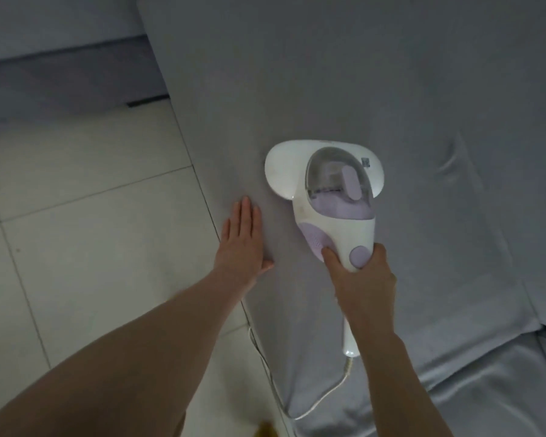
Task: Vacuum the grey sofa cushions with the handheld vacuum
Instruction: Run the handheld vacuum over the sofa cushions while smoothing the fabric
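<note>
A white and lilac handheld vacuum [328,190] rests head-down on the grey sofa cushion [344,74], its wide white head pointing away from me. My right hand [358,280] grips its handle from behind, thumb on the lilac side panel. My left hand [243,244] lies flat on the cushion close to its left edge, fingers together and extended, holding nothing. A clear dust cup with lilac parts sits on top of the vacuum body.
The vacuum's white cord [316,402] trails from the handle's rear over the cushion edge toward the floor. Pale floor tiles [85,190] lie to the left. A seam to another grey cushion [501,389] runs at the right. Another grey sofa section [60,58] sits at top left.
</note>
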